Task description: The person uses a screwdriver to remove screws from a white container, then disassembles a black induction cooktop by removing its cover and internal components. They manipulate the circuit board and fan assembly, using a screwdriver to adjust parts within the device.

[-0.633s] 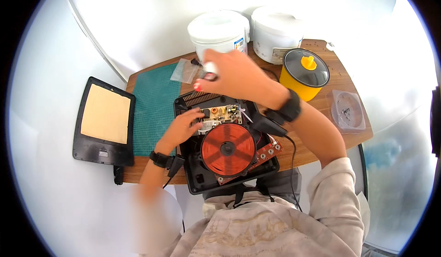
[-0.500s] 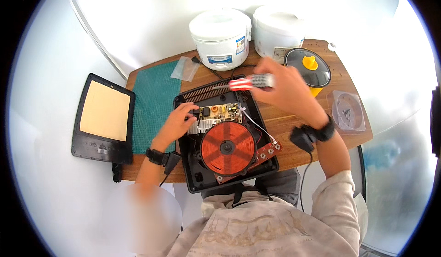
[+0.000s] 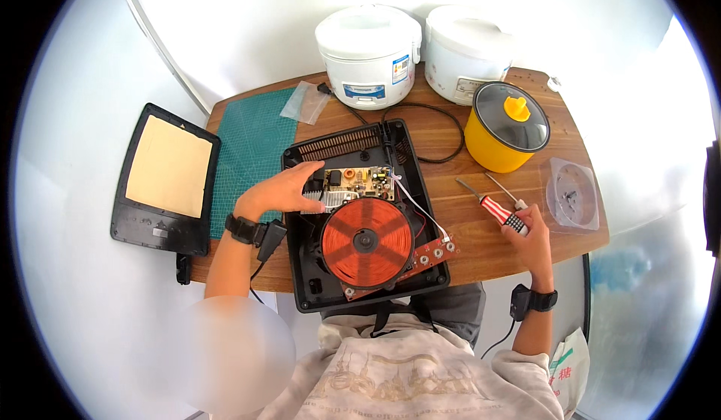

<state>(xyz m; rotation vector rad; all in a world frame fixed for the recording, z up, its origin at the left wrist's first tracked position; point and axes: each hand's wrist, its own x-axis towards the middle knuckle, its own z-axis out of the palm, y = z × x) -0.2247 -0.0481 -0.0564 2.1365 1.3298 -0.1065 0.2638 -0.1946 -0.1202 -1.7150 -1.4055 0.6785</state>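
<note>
An opened black induction cooker base [image 3: 300,266] lies on the wooden table [image 3: 481,243], showing an orange-red coil [image 3: 366,241] and a circuit board [image 3: 362,183]. My left hand [image 3: 284,191] rests on the base's upper left, fingers spread beside the circuit board, holding nothing. My right hand [image 3: 530,234] is at the table's right front, closed around the handle of a red and white striped screwdriver [image 3: 492,206] whose blade points up and left over the wood. A second thin tool [image 3: 505,191] lies just beside it.
A yellow pot with a glass lid [image 3: 507,128] and two white rice cookers [image 3: 368,53] [image 3: 466,50] stand at the back. A clear plastic dish [image 3: 571,194] sits far right. A green cutting mat [image 3: 251,146] and the cooker's black top panel [image 3: 167,176] lie left. A black cord [image 3: 428,112] loops behind the base.
My right hand carried the screwdriver from the back of the table, over the base, down to the right front. My left hand stayed on the base by the circuit board.
</note>
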